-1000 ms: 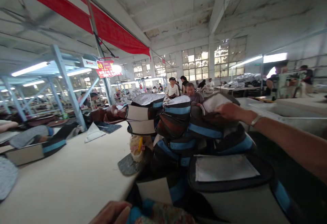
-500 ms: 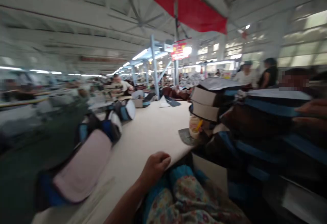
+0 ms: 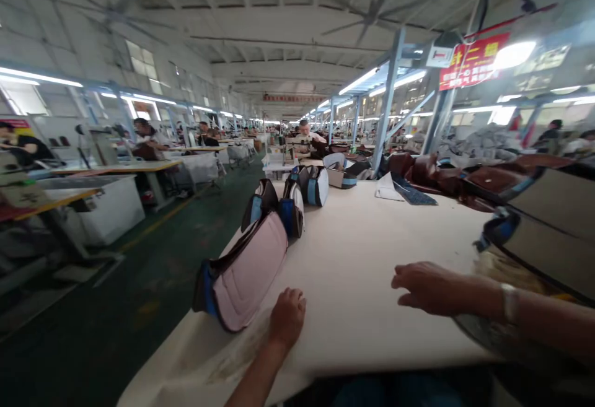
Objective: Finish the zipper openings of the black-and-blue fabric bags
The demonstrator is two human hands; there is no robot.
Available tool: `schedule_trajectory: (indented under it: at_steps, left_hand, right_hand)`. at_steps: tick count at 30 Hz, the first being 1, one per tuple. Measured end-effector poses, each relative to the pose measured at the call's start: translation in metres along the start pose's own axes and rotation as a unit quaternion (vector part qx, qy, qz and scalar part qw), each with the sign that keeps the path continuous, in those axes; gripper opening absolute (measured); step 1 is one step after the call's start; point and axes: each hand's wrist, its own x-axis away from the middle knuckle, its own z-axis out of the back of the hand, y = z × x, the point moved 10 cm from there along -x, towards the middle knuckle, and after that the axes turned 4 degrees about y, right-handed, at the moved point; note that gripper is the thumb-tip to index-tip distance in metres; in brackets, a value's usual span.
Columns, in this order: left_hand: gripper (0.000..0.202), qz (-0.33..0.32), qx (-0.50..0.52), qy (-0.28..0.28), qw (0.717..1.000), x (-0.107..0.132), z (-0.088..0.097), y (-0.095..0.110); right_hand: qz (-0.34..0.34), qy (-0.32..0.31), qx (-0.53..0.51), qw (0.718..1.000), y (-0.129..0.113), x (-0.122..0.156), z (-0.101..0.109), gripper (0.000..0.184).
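Note:
My left hand (image 3: 288, 317) rests low over the table with its fingers curled in and nothing seen in them. Just beyond it, at the table's left edge, stands a bag piece with a pale pink quilted panel and dark blue sides (image 3: 251, 271); the hand is apart from it. Over the right part of the table, my right hand (image 3: 425, 286) reaches inward, thumb and fingers apart, holding nothing. A bracelet or watch (image 3: 510, 303) is on that wrist. Close beside it rises a stack of beige and black bag pieces (image 3: 553, 233).
More bag pieces (image 3: 292, 209) line the left edge of the cream table (image 3: 344, 271). White and dark blue fabric pieces (image 3: 409, 191) and brown material (image 3: 418, 171) lie at the far side. A blue post (image 3: 388, 97) stands behind. Other people work at sewing tables beyond the aisle.
The view has swung left. My right hand, earlier by the stacked bag pieces at far right, has come over the table and is empty. My left hand stays loosely closed, nearer the pink-panelled piece.

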Motion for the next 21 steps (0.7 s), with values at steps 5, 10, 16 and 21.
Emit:
schedule_trajectory:
  at_steps: [5,10,16,21]
  left_hand:
    - [0.022,-0.012,-0.037,0.011,0.999,0.008,-0.011,-0.006]
    - [0.024,-0.024,-0.096,0.016,0.995,0.007,-0.015,0.000]
    - [0.028,-0.034,-0.164,0.046,0.985,0.011,-0.021,0.001]
    - [0.031,-0.045,-0.199,0.078,0.976,0.012,-0.025,-0.003]
  right_hand:
    - [-0.019,-0.071,-0.031,0.997,0.019,-0.092,-0.072,0.046]
    - [-0.048,-0.109,-0.064,0.991,0.024,-0.106,-0.138,0.059]
    - [-0.090,-0.102,-0.081,0.987,0.027,-0.096,-0.164,0.087]
    - [-0.098,-0.102,-0.095,0.985,0.023,-0.094,-0.156,0.089]
